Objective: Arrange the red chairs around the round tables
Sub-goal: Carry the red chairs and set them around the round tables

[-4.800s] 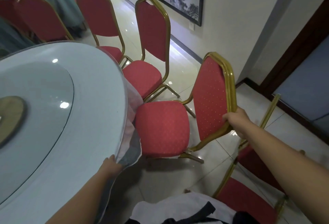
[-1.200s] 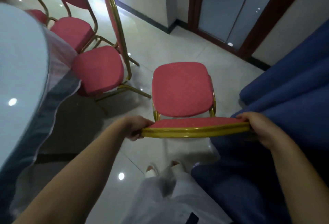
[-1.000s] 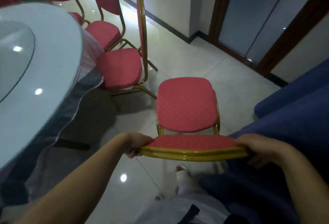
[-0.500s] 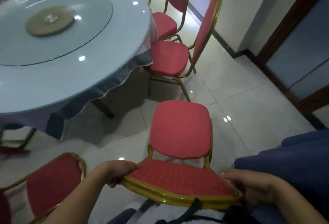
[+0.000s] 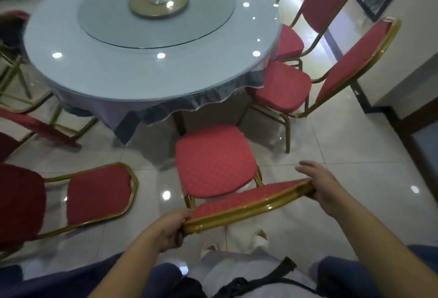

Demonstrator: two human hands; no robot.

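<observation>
Glossy tiled floor (image 5: 343,155) around a round table (image 5: 142,68), glass-topped, cloth hanging at the edge. Red chair (image 5: 214,162) at the near side of the table: seat front towards the hem, not yet tucked under. Left hand (image 5: 166,231): curled tight round the left corner of the gold top rail (image 5: 248,207). Right hand (image 5: 324,188): fingers straight and spread, palm against the right end of the rail, not wrapped round it.

Handling, by judgement only: stiff metal frame, soft padded seat and back, probably light enough for a two-handed shift. Expect easy sliding on polished tile, with some twist under a one-sided push. Take hold at both corners of the top rail; avoid the yielding padding. Wrap the right hand before pushing. Steer straight at the near side of the table, clear of the neighbouring chair (image 5: 279,86) at the right side of the table and the spare chair (image 5: 99,191) off its near-left side.
</observation>
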